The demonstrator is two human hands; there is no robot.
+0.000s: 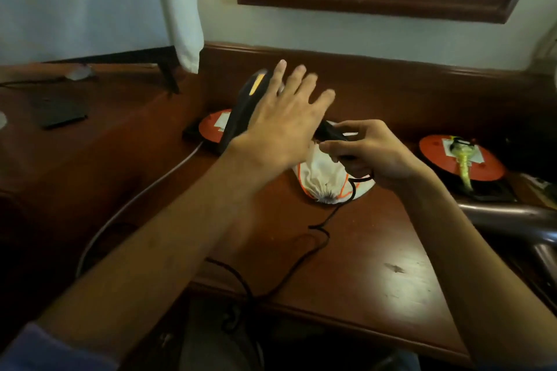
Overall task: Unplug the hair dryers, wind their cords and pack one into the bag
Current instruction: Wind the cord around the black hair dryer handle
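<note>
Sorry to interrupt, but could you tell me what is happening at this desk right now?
A person is working on a black hair dryer over a wooden desk. The left hand is spread open against the dryer's body, while the right hand pinches the handle end, where the black cord leaves it. The cord trails loose across the desk and off its front edge, not yet wound. A white drawstring bag lies under the hands.

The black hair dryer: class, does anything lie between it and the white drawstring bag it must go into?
Nothing visible separates them. The black hair dryer is directly behind the white bag on the wooden desk. The left hand reaches over the dryer; the right hand pinches the black cord above the bag.
</note>
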